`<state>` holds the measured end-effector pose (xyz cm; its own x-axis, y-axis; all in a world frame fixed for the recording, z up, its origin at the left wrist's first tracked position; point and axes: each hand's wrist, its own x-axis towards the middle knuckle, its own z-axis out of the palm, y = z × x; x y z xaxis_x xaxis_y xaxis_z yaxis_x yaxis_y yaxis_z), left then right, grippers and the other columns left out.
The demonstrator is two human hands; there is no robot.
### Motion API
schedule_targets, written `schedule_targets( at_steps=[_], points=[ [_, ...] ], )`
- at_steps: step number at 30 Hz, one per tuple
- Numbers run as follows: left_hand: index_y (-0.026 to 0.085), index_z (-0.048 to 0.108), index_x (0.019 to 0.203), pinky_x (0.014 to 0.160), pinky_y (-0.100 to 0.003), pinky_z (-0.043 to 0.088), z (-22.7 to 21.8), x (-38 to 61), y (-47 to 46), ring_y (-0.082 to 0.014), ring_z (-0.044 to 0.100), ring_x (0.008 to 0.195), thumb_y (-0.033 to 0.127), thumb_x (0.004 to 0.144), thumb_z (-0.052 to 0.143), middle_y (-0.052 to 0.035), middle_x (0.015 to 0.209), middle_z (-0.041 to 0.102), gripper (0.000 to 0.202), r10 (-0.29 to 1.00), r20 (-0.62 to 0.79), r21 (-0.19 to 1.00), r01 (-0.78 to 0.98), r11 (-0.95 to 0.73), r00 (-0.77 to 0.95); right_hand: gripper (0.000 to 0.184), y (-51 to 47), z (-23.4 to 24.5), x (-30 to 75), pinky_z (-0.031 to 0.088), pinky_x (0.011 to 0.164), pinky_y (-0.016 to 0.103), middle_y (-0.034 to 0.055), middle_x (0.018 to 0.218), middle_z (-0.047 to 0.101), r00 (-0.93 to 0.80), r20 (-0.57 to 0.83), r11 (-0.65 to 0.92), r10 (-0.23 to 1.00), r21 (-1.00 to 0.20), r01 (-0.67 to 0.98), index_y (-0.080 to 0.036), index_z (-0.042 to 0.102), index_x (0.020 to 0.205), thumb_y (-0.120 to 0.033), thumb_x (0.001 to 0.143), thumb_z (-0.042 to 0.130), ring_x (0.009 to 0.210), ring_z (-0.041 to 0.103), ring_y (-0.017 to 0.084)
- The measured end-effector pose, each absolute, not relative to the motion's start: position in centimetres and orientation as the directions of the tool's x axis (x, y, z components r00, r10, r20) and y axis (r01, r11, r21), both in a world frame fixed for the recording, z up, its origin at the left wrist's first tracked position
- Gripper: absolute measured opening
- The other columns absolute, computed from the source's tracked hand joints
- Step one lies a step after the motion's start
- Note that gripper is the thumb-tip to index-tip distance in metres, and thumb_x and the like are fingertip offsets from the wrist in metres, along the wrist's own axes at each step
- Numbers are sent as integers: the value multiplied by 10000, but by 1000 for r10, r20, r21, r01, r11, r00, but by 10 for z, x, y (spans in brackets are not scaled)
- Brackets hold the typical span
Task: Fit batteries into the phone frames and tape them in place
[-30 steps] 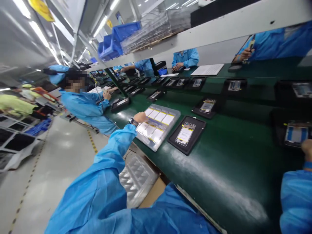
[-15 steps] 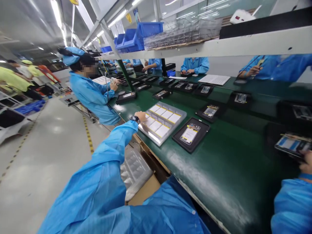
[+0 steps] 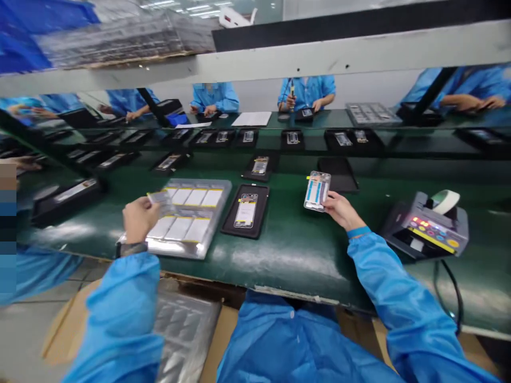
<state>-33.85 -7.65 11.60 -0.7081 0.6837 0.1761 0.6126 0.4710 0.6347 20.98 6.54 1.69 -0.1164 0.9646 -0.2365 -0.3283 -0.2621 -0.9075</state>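
Note:
My left hand (image 3: 138, 216) is closed on a small flat grey part (image 3: 159, 200), lifted just above the left end of a clear plastic tray (image 3: 207, 234) that holds several white, yellow-edged parts. My right hand (image 3: 339, 209) grips a phone frame (image 3: 316, 190) with blue strips, held upright above the green belt (image 3: 303, 250). Between my hands a black carrier tray (image 3: 229, 226) lies on the belt with another phone frame (image 3: 245, 210) in it.
A grey tape dispenser (image 3: 425, 226) with coloured buttons stands at the right. Many black carrier trays (image 3: 259, 167) line the belt further back. Other people in blue coats (image 3: 306, 90) work on the far side. A box with plastic trays (image 3: 183, 330) sits below the bench.
The view swung right from the aisle to the belt. My left hand has lifted a part off the clear tray. My right hand brought the phone frame up and inward.

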Motion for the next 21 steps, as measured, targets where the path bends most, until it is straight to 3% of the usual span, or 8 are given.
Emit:
schedule_targets(
  at_steps=[2,4,5,8,11,17,21],
  points=[
    [200,602,824,716,-363,623,99,-285,-64,-245,716,782,334,811,611,-19,693,695,135,731,168,763,557,328,-661,423,48,7,202,631,711,304,62,889,780,-233,-241,-311,942,-888,-338,-173,651,1012,20,644,729,792,756,205],
    [185,648,926,702,-333,615,80,-216,-48,-228,720,768,358,785,654,-39,765,736,223,884,94,937,340,76,-457,426,32,0,194,632,734,312,67,919,786,-317,-249,-353,915,-876,-330,-176,646,1034,-16,660,771,797,760,205],
    [173,652,963,658,-309,603,71,-180,-39,-217,719,743,370,766,678,-44,778,742,279,933,60,972,233,26,-354,438,24,-2,192,630,736,308,63,928,788,-344,-253,-369,904,-869,-331,-181,643,1048,-35,663,792,796,760,201],
    [146,629,1076,486,-245,524,52,-87,-12,-168,663,576,349,741,738,-28,725,729,407,996,-62,995,71,66,-59,494,6,-8,188,624,749,290,47,962,793,-369,-246,-384,896,-847,-367,-199,634,1093,-105,661,855,813,762,188],
    [146,582,1082,422,-219,481,41,-34,5,-128,588,459,283,769,752,6,644,698,382,985,-143,990,25,141,98,536,-5,-10,190,619,762,286,49,992,796,-357,-226,-367,906,-839,-402,-213,627,1129,-183,668,899,848,766,193],
    [153,551,1060,406,-213,480,26,-17,17,-124,589,446,269,813,753,6,655,703,339,969,-176,984,24,175,172,549,-11,-9,189,613,830,337,83,1090,789,-382,-229,-381,895,-839,-389,-221,614,1189,-242,722,902,910,770,222],
    [154,571,1095,453,-231,523,18,-16,13,-150,664,571,360,787,794,-56,855,754,432,972,-143,989,1,145,188,549,-13,-6,186,607,840,344,88,1106,788,-402,-240,-399,884,-835,-378,-222,605,1215,-248,746,889,910,771,227]
  ],
)
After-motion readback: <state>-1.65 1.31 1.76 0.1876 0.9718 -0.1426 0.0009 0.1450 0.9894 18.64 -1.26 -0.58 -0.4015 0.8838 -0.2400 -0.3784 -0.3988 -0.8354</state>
